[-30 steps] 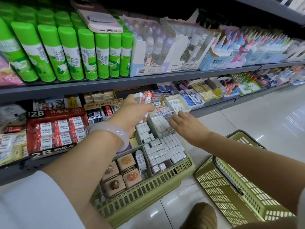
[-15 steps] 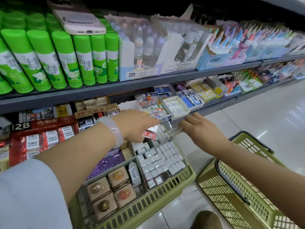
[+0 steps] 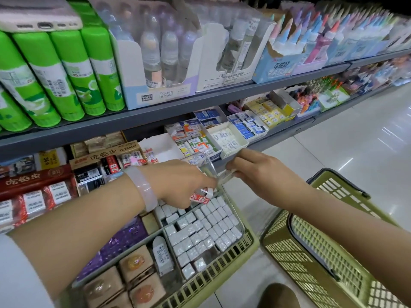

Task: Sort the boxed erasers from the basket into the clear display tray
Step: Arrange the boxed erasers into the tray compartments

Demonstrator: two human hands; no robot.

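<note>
Compared with the earlier frames, the left hand (image 3: 180,185) is now lowered from shelf height to the far end of the clear display tray (image 3: 241,227), and a red-and-white boxed eraser (image 3: 200,197) is pinched under its curled fingertips, just above the rows already laid. The right hand (image 3: 262,172), previously reaching towards the tray, is now closed on the tray's far right corner, where the clear rim is pinched between thumb and fingers, apparently to steady it. The tray is seated in the near green basket (image 3: 222,265), propped at the shelf edge, and its right compartment is packed with foil-wrapped erasers (image 3: 206,227) in tight rows; the left compartment is only partly filled and is largely hidden by the left wrist. A second green basket (image 3: 311,247) is seen on the floor to the right, and no boxes can be made out in it. The change is judged to mean that one more eraser is about to be placed at the far end of the tray, where free space remains. Whether the held box touches the rows beneath cannot be determined. Filling is judged to be well advanced, though not complete.
</note>
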